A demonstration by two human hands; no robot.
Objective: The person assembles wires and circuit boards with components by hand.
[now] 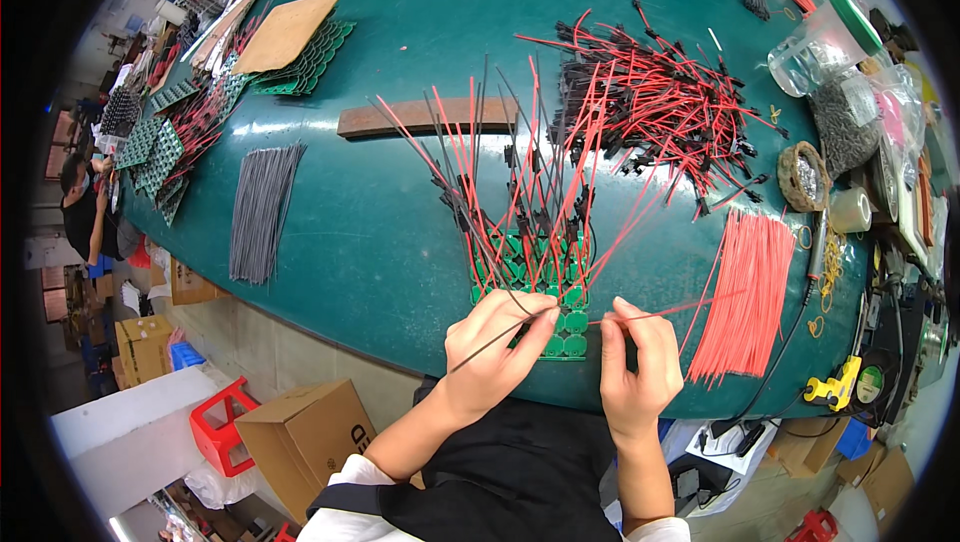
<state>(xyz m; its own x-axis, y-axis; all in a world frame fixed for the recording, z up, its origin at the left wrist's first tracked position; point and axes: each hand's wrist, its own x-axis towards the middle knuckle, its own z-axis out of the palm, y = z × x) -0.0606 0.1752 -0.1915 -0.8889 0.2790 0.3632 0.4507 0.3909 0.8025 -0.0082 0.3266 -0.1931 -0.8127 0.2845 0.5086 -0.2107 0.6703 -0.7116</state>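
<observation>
A green panel of small round circuit boards [572, 334] lies at the table's near edge, with red and black wires [530, 182] standing up from its far rows, many carrying black connectors. Over its near left corner, my left hand [495, 342] pinches a black wire [487, 349] between thumb and fingertips. To the right of the panel, my right hand [640, 357] is closed on a thin red wire [690, 308], whose tip points left at the boards. Whether either wire touches a board cannot be made out.
Bundles of black wires [265, 212] and red wires [745, 292] flank the panel. Behind it are a wooden bar [400, 118] and a pile of connector leads [660, 102]. A soldering iron [818, 247], a solder roll [850, 210] and a clear jar [815, 47] stand right. Another person [90, 207] is far left.
</observation>
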